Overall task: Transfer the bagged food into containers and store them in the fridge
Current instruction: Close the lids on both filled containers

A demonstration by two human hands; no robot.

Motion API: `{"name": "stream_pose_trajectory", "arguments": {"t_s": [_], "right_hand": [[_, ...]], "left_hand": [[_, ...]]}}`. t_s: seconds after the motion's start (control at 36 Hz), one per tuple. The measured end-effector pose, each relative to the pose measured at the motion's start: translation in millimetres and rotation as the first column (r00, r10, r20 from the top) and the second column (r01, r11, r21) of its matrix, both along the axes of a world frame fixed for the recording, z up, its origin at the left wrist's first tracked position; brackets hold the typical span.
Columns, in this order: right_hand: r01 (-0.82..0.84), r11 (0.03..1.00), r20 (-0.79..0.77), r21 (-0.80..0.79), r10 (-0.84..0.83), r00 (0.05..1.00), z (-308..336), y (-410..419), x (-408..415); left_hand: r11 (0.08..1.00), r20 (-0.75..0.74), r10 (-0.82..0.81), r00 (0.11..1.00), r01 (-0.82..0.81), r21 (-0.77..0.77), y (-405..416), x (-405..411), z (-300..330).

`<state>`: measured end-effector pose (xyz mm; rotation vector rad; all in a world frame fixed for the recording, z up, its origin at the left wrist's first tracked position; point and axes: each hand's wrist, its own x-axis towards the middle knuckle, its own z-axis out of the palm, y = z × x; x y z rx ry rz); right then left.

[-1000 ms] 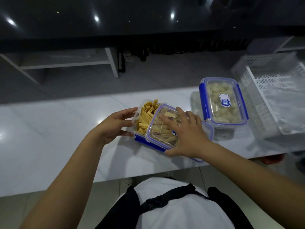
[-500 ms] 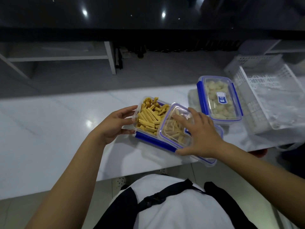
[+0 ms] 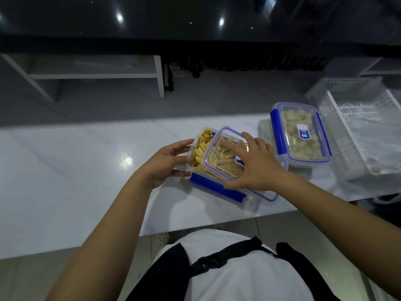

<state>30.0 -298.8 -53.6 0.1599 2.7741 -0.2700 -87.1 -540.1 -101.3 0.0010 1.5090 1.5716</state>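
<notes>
The left hand is cupping the near-left end of the clear container, fingers curled round its corner, and the yellow food sticks are showing in the uncovered strip. The right hand is spreading over the clear lid, thumb hooked at the lid's near edge, gripping it (the lid is sitting askew, shifted to the right, not seated on the rim). All this is sitting on the white counter. Just beyond to the right, a second container of pale food is lying with its lid on, beside a white slotted basket.
</notes>
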Motion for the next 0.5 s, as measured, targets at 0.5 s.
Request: {"name": "stream_pose_trajectory", "arguments": {"t_s": [0.5], "right_hand": [[-0.089,0.994,-0.017,0.063,0.09,0.996,-8.0,-5.0,9.1]], "left_hand": [[0.999,0.015,-0.008,1.0,0.007,0.047,-2.1,-4.1,-10.5]]}}
